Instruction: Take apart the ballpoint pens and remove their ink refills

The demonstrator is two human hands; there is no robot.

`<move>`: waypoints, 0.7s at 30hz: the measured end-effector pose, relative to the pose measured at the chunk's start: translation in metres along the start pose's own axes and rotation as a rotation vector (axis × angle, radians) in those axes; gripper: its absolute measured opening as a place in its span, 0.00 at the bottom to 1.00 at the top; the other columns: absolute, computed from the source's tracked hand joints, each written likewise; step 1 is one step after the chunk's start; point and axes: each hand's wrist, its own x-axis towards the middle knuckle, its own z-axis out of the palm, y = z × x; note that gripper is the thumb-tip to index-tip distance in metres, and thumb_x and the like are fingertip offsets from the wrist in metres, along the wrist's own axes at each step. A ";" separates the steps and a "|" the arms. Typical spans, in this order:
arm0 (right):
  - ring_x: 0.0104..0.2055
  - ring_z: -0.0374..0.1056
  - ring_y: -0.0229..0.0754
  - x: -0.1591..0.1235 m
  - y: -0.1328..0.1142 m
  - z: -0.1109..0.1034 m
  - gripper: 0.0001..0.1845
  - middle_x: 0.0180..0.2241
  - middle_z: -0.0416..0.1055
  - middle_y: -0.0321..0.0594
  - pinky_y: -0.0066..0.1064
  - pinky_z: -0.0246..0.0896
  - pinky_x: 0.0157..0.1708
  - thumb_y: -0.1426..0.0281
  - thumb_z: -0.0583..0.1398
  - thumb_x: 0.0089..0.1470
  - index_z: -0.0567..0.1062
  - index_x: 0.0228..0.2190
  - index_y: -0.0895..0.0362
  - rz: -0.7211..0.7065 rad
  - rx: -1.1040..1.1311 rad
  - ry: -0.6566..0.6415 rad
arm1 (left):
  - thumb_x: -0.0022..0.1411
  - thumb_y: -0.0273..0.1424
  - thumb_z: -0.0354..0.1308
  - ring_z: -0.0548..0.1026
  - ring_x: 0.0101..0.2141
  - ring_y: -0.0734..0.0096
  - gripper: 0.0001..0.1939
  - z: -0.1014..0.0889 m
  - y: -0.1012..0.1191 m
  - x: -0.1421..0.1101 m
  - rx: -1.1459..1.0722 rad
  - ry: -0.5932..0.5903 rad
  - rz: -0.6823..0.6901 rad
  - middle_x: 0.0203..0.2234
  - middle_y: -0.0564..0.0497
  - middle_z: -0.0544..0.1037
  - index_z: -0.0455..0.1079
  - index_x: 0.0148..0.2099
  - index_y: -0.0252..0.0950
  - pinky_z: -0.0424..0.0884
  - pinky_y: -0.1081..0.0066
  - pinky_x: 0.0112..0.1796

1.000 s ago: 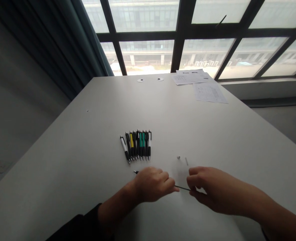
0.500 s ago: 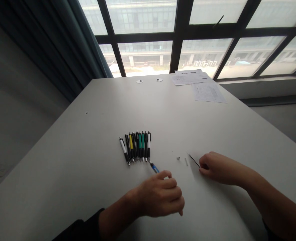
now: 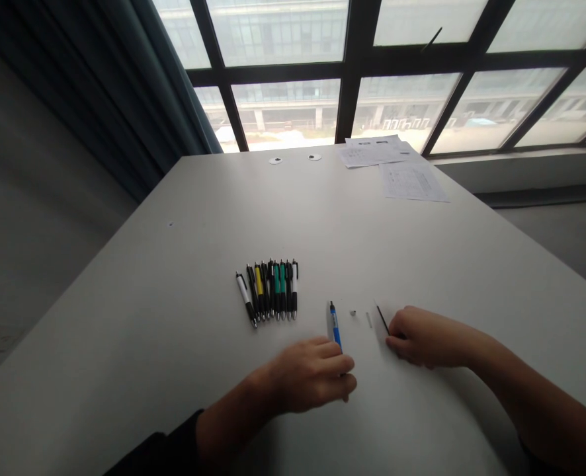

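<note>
Holding blue pen [image 3: 335, 326], left grip [image 3: 309, 375] closed, near end hidden, right grip [image 3: 426, 336] pinching partly hidden refill [image 3: 383, 320]

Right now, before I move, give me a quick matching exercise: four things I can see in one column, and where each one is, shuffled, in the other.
Things
1. blue pen
2. thin dark rod
3. yellow-barrelled pen
4. printed papers

Places
A. in the row of pens
B. near the far right corner of the table
C. held by the left hand
D. held by the right hand

Right pairs: 1-C, 2-D, 3-A, 4-B
</note>
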 end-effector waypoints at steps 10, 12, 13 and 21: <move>0.21 0.52 0.36 -0.011 0.003 0.018 0.21 0.17 0.61 0.37 0.33 0.45 0.27 0.66 0.53 0.59 0.59 0.16 0.57 -0.081 -0.099 0.216 | 0.70 0.30 0.56 0.71 0.33 0.70 0.10 0.004 -0.003 -0.002 -0.018 -0.038 -0.095 0.35 0.49 0.76 0.70 0.50 0.30 0.69 0.69 0.34; 0.20 0.49 0.35 -0.009 0.007 0.020 0.22 0.16 0.57 0.34 0.33 0.43 0.26 0.64 0.54 0.59 0.58 0.16 0.56 -0.094 -0.100 0.228 | 0.71 0.30 0.55 0.71 0.33 0.69 0.11 0.006 -0.003 -0.002 -0.051 -0.043 -0.105 0.36 0.48 0.76 0.69 0.51 0.29 0.70 0.69 0.34; 0.20 0.46 0.34 -0.007 0.009 0.020 0.23 0.15 0.54 0.33 0.33 0.42 0.25 0.62 0.55 0.59 0.58 0.16 0.56 -0.102 -0.074 0.229 | 0.71 0.30 0.55 0.72 0.33 0.69 0.12 0.007 -0.003 -0.002 -0.070 -0.046 -0.111 0.36 0.48 0.76 0.69 0.52 0.29 0.71 0.69 0.35; 0.19 0.44 0.32 0.009 0.034 0.016 0.28 0.15 0.49 0.29 0.28 0.42 0.20 0.52 0.56 0.59 0.58 0.16 0.55 -0.124 0.300 0.132 | 0.69 0.33 0.58 0.73 0.33 0.70 0.13 0.010 -0.001 -0.001 -0.091 -0.054 -0.142 0.38 0.48 0.76 0.69 0.51 0.30 0.70 0.72 0.35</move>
